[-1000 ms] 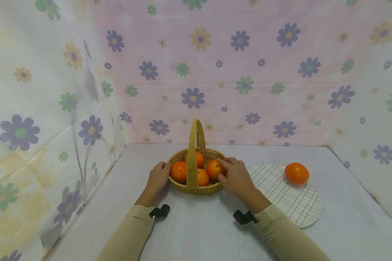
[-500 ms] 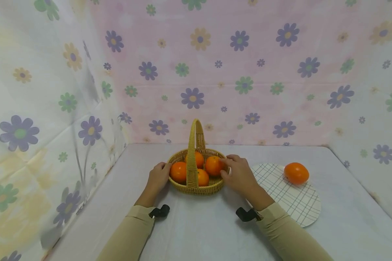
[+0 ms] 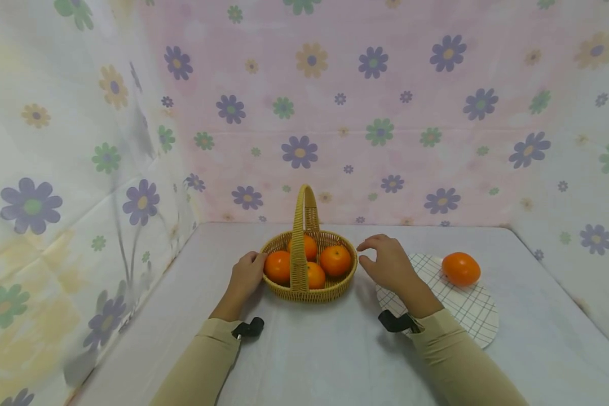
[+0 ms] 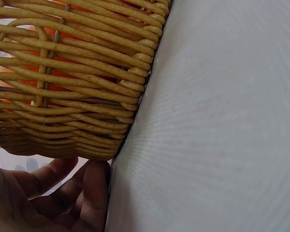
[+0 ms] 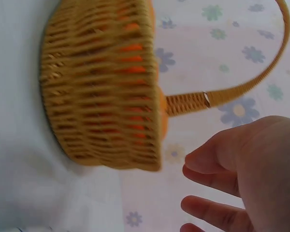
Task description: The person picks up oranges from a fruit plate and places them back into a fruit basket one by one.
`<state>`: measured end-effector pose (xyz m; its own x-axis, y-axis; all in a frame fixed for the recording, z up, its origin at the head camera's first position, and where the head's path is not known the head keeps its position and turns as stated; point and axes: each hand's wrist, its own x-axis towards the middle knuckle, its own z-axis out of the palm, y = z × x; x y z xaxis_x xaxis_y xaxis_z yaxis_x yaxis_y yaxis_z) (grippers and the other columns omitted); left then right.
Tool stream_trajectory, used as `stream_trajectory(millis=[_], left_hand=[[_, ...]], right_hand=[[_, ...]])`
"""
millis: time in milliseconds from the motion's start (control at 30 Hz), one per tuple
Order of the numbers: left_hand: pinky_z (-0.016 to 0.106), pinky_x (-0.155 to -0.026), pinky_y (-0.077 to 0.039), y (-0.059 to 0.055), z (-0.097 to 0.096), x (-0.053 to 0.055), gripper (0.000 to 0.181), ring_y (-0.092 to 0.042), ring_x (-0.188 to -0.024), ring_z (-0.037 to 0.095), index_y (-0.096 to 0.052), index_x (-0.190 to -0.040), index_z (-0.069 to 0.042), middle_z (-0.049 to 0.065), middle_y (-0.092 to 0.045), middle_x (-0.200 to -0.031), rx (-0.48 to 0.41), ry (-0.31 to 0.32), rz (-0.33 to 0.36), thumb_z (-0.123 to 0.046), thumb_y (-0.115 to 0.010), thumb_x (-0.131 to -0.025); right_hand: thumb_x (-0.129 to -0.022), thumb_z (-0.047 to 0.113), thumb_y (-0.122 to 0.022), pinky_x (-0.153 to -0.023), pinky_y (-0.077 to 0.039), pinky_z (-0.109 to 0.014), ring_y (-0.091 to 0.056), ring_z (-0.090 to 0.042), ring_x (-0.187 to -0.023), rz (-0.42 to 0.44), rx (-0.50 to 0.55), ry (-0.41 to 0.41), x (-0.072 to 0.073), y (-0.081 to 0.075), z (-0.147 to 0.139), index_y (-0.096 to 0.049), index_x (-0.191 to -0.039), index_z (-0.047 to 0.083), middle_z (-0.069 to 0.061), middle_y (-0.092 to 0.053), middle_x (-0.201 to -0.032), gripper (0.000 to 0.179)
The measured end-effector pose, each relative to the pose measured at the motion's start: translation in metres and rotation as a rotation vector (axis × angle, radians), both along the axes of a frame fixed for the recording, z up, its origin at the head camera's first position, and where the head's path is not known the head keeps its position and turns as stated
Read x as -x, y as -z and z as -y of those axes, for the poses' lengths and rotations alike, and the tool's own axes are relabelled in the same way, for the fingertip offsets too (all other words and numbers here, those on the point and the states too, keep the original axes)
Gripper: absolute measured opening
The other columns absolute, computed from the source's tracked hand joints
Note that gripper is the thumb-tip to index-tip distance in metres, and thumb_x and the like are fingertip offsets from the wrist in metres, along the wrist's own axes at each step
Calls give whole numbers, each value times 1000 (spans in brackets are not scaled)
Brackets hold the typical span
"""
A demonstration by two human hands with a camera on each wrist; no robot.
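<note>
A yellow wicker basket (image 3: 325, 294) with a tall arched handle stands on the table in the head view, holding several oranges. My left hand (image 3: 246, 276) holds its left rim, the thumb near the top edge. In the left wrist view the fingers (image 4: 94, 191) touch the lower side of the weave, close to the table. My right hand (image 3: 388, 264) is just off the right rim, thumb and fingers apart and nothing between them. The nearest fruit to it is the right-hand orange (image 3: 335, 260) inside the basket. In the right wrist view the basket's side (image 5: 101, 92) is slightly blurred.
On the right lies a white round plate or mat (image 3: 474, 327) with a grid of lines, partly behind the right forearm. A smooth, oval orange fruit (image 3: 460, 269) sits on it. Flower-printed cloth walls (image 3: 335, 113) enclose the white table (image 3: 309, 349) at the back and sides.
My right hand has let go of the right-hand orange in the basket and drawn back to the right, past the rim. The left hand has stayed in place.
</note>
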<state>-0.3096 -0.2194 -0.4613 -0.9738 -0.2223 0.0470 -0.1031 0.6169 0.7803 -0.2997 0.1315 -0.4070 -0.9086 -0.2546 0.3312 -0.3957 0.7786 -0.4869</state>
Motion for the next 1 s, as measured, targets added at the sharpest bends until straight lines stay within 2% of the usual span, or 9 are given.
stream_trajectory(millis=[300,500,733,1000], left_hand=[[47,-94,-49,0,0,0,51,-61,-106,30,-68,-117,-6,14,-69,-115,10,1,4,-46,-40,-105],[48,-94,-49,-2,-1,-1,51,-61,-106,31,-68,-117,-5,14,-69,-115,18,-1,5,-46,-40,-104],[47,-95,-49,-2,-1,-2,51,-61,-107,31,-68,-117,-6,14,-69,-116,13,-6,2,-47,-40,-104],[46,-94,-48,-3,-1,-2,51,-59,-107,31,-67,-119,-5,15,-68,-115,-2,-2,14,-47,-42,-104]], right_hand=[[-97,22,-67,-115,-38,-62,-48,-42,-139,116,-21,69,5,-20,-37,-72,-124,12,-17,-57,-147,29],[-98,22,-67,-115,-36,-65,-40,-46,-145,145,-31,120,6,-27,-56,-69,-129,11,-21,-48,-155,33],[-97,24,-66,-113,-36,-67,-41,-48,-142,168,-34,159,5,-33,-72,-67,-132,11,-23,-47,-155,38],[-93,27,-69,-110,-38,-67,-41,-53,-139,224,-92,150,4,-36,-97,-64,-135,6,-29,-47,-152,47]])
